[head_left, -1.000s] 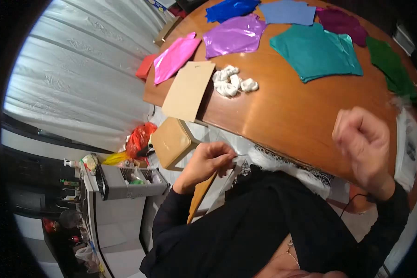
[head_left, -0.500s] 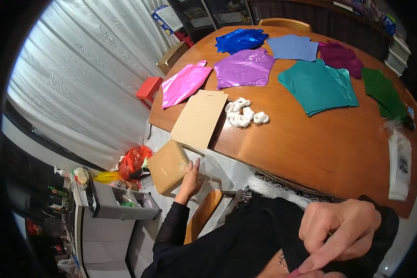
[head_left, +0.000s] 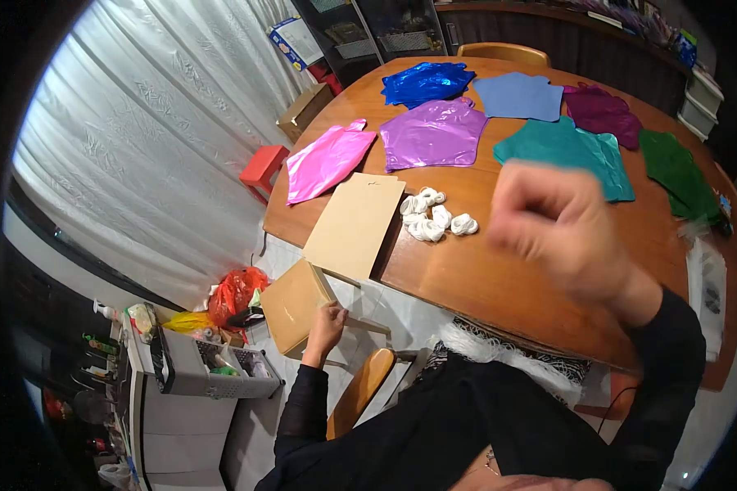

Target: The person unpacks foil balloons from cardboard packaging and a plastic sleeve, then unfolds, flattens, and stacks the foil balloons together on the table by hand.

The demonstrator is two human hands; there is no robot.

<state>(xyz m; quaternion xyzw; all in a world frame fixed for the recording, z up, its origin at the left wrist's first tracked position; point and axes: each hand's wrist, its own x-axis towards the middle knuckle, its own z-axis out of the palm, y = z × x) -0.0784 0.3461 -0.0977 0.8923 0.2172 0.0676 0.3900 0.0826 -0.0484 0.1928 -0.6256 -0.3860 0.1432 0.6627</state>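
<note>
My left hand [head_left: 326, 329] is closed at the near edge of a tan square stool [head_left: 291, 307], fingers curled against the seat's corner. Above the table's near right part, my right hand [head_left: 557, 225] is raised and blurred, its fingers curled toward the thumb; I see nothing in it. Behind it lies a stack of teal sheets [head_left: 602, 159], partly hidden. White looped bands [head_left: 426, 221] lie in a small heap left of this hand. Nearest the stool, a beige cardboard sheet [head_left: 356, 225] overhangs the table edge.
On the wooden table [head_left: 483, 282] are pink [head_left: 332, 159], purple [head_left: 434, 135], blue [head_left: 430, 83], pale blue [head_left: 520, 96], maroon [head_left: 602, 114] and green sheets [head_left: 680, 176]. A clear plastic packet [head_left: 706, 299] lies at right. A chair back [head_left: 360, 393] and grey cart [head_left: 221, 368] stand at lower left.
My right hand has moved from near my chin up and out over the table. My left hand's fingers, stretched out before, are now curled at the stool's edge. The view has tilted slightly.
</note>
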